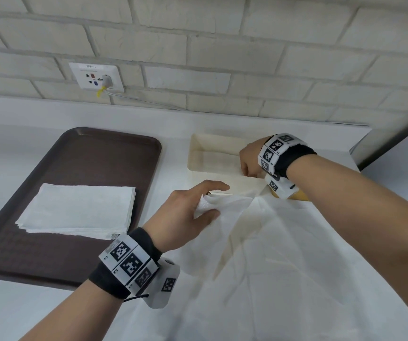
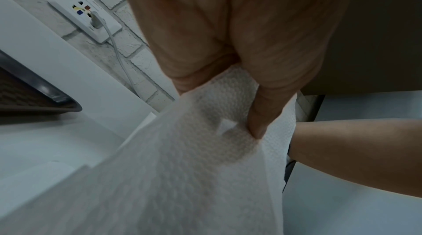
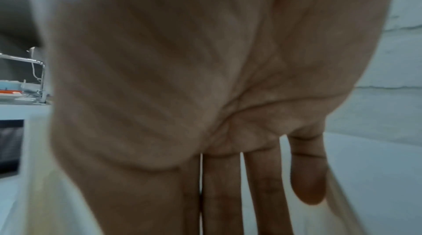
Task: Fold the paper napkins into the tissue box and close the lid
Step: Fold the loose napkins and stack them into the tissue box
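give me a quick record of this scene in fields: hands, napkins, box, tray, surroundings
left hand: left hand pinches one edge of a loose napkin
right hand: right hand reaches with straight fingers into the tissue box
loose napkin: unfolded, stretched from the left hand toward the box's near edge
box: cream, open, on the counter right of the tray; lid not clearly seen
napkin stack: napkin stack lies flat on the brown tray
surroundings: brick wall with a socket, a plug in it

Left hand (image 1: 185, 210) pinches napkin (image 1: 225, 205) beside tissue box (image 1: 198, 153); right hand (image 1: 249, 158) reaches inside box; napkin stack (image 1: 80, 210) on brown tray (image 1: 99, 153).
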Demonstrator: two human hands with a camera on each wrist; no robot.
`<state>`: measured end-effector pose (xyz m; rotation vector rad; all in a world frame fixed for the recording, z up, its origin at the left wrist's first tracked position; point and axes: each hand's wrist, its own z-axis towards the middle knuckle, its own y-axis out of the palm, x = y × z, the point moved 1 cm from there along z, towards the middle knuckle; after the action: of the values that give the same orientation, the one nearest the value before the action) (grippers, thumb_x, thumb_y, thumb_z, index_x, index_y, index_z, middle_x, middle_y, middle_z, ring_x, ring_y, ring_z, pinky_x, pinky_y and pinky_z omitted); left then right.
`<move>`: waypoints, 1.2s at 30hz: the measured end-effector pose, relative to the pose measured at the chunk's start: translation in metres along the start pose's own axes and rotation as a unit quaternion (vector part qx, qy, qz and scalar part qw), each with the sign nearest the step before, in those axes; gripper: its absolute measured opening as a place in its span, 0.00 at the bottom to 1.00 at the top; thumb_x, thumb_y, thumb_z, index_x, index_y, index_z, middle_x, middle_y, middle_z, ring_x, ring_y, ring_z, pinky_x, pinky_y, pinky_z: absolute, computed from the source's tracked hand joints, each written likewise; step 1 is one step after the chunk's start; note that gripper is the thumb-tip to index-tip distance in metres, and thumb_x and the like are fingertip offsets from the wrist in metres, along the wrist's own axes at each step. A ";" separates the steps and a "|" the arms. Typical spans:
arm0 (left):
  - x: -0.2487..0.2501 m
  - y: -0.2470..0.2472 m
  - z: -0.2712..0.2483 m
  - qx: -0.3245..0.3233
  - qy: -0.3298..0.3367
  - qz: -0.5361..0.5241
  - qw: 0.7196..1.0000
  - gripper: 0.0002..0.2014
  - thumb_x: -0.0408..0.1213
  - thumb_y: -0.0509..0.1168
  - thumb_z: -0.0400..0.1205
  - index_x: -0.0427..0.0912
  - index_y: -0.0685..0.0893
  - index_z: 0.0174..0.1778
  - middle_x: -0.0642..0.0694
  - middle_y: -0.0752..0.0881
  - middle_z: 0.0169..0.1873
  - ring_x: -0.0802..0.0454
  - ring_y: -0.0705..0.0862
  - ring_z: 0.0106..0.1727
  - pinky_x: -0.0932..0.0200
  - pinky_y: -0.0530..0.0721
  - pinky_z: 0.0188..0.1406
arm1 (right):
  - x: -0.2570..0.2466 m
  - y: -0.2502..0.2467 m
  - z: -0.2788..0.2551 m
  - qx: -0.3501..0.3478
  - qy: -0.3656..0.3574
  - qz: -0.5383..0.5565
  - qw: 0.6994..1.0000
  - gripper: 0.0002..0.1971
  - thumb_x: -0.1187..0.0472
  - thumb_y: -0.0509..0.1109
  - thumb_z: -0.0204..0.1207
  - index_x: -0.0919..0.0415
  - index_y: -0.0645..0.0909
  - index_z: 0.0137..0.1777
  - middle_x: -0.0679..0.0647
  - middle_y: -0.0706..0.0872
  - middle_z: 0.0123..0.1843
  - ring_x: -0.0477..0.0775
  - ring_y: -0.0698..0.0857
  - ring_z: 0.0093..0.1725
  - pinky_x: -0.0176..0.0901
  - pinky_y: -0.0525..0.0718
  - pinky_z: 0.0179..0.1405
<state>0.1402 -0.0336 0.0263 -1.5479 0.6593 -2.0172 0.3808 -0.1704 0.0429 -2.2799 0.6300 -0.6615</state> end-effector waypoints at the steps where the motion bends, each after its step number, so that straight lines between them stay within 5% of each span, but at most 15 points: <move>1: -0.001 -0.001 -0.001 0.000 -0.003 -0.001 1.000 0.24 0.34 0.76 0.82 0.53 0.82 0.73 0.86 0.81 0.46 0.65 0.83 0.44 0.81 0.72 0.45 | -0.003 0.001 0.002 -0.019 -0.002 0.003 1.000 0.15 0.62 0.67 0.76 0.53 0.92 0.56 0.51 0.94 0.52 0.51 0.83 0.37 0.40 0.81 0.34; 5: -0.001 -0.006 -0.001 0.006 -0.014 0.003 1.000 0.24 0.35 0.75 0.82 0.58 0.81 0.73 0.89 0.79 0.49 0.54 0.84 0.41 0.79 0.74 0.46 | -0.005 -0.009 -0.005 -0.044 -0.013 0.015 0.999 0.16 0.66 0.65 0.77 0.52 0.90 0.58 0.48 0.92 0.53 0.52 0.88 0.48 0.43 0.84 0.39; 7: 0.000 -0.010 -0.001 0.013 -0.023 0.007 1.000 0.24 0.34 0.76 0.82 0.56 0.82 0.73 0.89 0.79 0.49 0.58 0.84 0.39 0.80 0.73 0.46 | -0.005 -0.011 -0.010 -0.030 -0.020 0.028 0.999 0.17 0.67 0.66 0.77 0.52 0.90 0.60 0.49 0.91 0.56 0.54 0.88 0.54 0.43 0.81 0.40; 10: 0.004 -0.020 -0.003 0.030 -0.030 0.004 0.999 0.26 0.37 0.76 0.82 0.66 0.79 0.72 0.69 0.87 0.50 0.45 0.88 0.42 0.77 0.75 0.48 | -0.005 -0.003 -0.018 -0.024 -0.034 0.025 0.999 0.19 0.66 0.62 0.80 0.49 0.88 0.64 0.48 0.89 0.61 0.55 0.87 0.58 0.47 0.85 0.52; 13: 0.008 -0.034 -0.003 0.062 -0.017 -0.010 0.998 0.26 0.38 0.76 0.82 0.66 0.79 0.71 0.59 0.89 0.57 0.43 0.88 0.48 0.71 0.79 0.54 | 0.004 -0.004 -0.038 0.105 -0.042 0.119 0.986 0.17 0.62 0.62 0.85 0.47 0.86 0.67 0.48 0.86 0.68 0.56 0.84 0.64 0.46 0.81 0.63; 15: 0.014 -0.045 -0.004 0.097 0.001 -0.028 0.995 0.27 0.34 0.78 0.81 0.63 0.80 0.71 0.67 0.87 0.59 0.58 0.86 0.52 0.74 0.77 0.55 | 0.007 -0.001 -0.060 0.273 -0.056 0.292 0.915 0.18 0.68 0.62 0.84 0.52 0.87 0.66 0.50 0.89 0.63 0.55 0.86 0.64 0.40 0.80 0.63; 17: 0.020 -0.055 -0.003 0.124 0.013 -0.064 0.990 0.28 0.31 0.78 0.80 0.59 0.80 0.71 0.77 0.83 0.58 0.67 0.83 0.56 0.76 0.76 0.59 | -0.002 0.015 -0.088 0.374 -0.119 0.515 0.762 0.21 0.76 0.65 0.80 0.55 0.86 0.67 0.50 0.91 0.61 0.50 0.88 0.64 0.41 0.82 0.67; 20: 0.026 -0.065 -0.001 0.144 0.029 -0.133 0.980 0.26 0.31 0.78 0.81 0.57 0.80 0.71 0.77 0.82 0.57 0.68 0.82 0.60 0.65 0.78 0.67 | -0.039 0.050 -0.121 0.288 -0.295 0.726 0.550 0.32 0.60 0.79 0.75 0.51 0.74 0.79 0.51 0.85 0.73 0.53 0.81 0.75 0.51 0.80 0.73; 21: 0.028 -0.066 0.001 0.146 0.031 -0.149 0.978 0.27 0.30 0.78 0.81 0.56 0.80 0.72 0.76 0.83 0.58 0.68 0.82 0.61 0.63 0.79 0.67 | -0.053 0.056 -0.129 0.247 -0.314 0.756 0.519 0.40 0.51 0.84 0.70 0.49 0.70 0.81 0.49 0.84 0.74 0.54 0.80 0.76 0.52 0.81 0.72; 23: 0.029 -0.067 0.005 0.137 0.021 -0.168 0.976 0.27 0.29 0.78 0.80 0.54 0.80 0.73 0.75 0.83 0.58 0.67 0.83 0.59 0.65 0.81 0.64 | -0.079 0.064 -0.137 0.235 -0.302 0.772 0.507 0.46 0.45 0.88 0.63 0.49 0.70 0.79 0.47 0.85 0.72 0.54 0.82 0.73 0.50 0.82 0.69; 27: 0.026 -0.054 0.006 0.117 -0.019 -0.164 0.979 0.29 0.34 0.80 0.79 0.55 0.79 0.74 0.67 0.85 0.60 0.62 0.86 0.61 0.62 0.83 0.64 | -0.113 0.075 -0.148 0.346 -0.134 0.786 0.494 0.17 0.55 0.81 0.74 0.55 0.87 0.62 0.54 0.94 0.59 0.57 0.92 0.60 0.68 0.87 0.66; 30: 0.021 -0.039 0.000 0.126 -0.083 -0.208 0.966 0.27 0.32 0.81 0.78 0.48 0.81 0.71 0.56 0.89 0.61 0.56 0.89 0.61 0.57 0.89 0.60 | -0.118 0.088 -0.156 0.374 -0.059 0.783 0.494 0.07 0.57 0.78 0.79 0.53 0.90 0.56 0.50 0.95 0.54 0.54 0.94 0.55 0.67 0.89 0.62; 33: 0.022 -0.025 -0.006 0.126 -0.116 -0.221 0.960 0.26 0.33 0.81 0.78 0.45 0.82 0.70 0.51 0.92 0.58 0.55 0.92 0.56 0.46 0.92 0.58 | -0.115 0.107 -0.166 0.377 -0.017 0.777 0.503 0.06 0.55 0.77 0.80 0.52 0.91 0.54 0.50 0.95 0.53 0.55 0.93 0.54 0.66 0.89 0.62; 36: 0.019 -0.022 -0.011 0.139 -0.135 -0.210 0.958 0.25 0.38 0.82 0.76 0.50 0.83 0.68 0.52 0.92 0.57 0.54 0.93 0.54 0.41 0.92 0.57 | -0.106 0.135 -0.177 0.362 0.039 0.815 0.451 0.08 0.56 0.78 0.80 0.55 0.91 0.56 0.54 0.95 0.53 0.59 0.94 0.55 0.63 0.90 0.61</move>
<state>0.1232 -0.0288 0.0517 -1.8501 -0.0681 -2.0191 0.1596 -0.2783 0.0319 -0.1486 1.6760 0.0855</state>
